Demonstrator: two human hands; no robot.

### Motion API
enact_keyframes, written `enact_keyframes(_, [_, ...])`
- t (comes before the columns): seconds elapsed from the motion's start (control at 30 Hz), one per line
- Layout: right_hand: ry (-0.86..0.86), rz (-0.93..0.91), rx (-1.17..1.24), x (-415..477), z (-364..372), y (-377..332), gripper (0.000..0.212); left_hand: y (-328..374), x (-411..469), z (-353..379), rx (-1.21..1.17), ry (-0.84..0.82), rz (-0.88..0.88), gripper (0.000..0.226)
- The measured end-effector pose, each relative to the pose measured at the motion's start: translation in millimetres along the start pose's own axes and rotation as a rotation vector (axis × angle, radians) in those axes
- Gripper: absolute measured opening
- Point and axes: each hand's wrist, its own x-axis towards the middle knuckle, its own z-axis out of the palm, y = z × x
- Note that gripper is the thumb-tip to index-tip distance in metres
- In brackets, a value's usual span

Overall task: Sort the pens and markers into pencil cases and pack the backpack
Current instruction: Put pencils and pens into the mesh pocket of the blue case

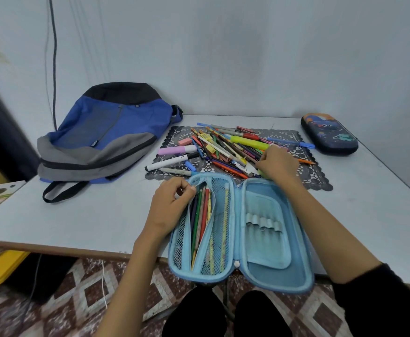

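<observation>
Step in hand, as judged: loading the open blue pencil case (267, 239), which lies flat at the near edge of the table (89, 220), its near end hanging over that edge. Left hand (172, 203) at the far end of the mesh pocket (219, 229); fingers (187, 189) curled together, pinching the pocket's rim and drawing the mouth open. Coloured pencils (200, 215) already lie inside it lengthways. Right hand (278, 164) is knuckles-up on the near right side of the pile of pens and markers (225, 148) on the lace mat (318, 178), just beyond the case. Its fingers are bent down into the pile; the back of the hand hides the tips, so I cannot tell whether they have closed on a pen. To do this well: hold the pocket mouth wide, lift one item clear of the tangle rather than dragging several, turn it parallel to the pencils and slide it in end first. Watch the overhang, since pressure on the near end might tip the case. Dark pencil case (329, 133) sits zipped at the far right, well apart. Backpack (106, 127) lies flat at the far left, not yet packed.
</observation>
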Motion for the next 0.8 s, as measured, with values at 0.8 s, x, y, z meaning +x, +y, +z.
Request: enact_keyframes(0.8, [-0.098, -0.261, 1.222, -44, -49, -69, 0.009, 0, 0, 0, 0.000, -0.009, -0.003, 0.036])
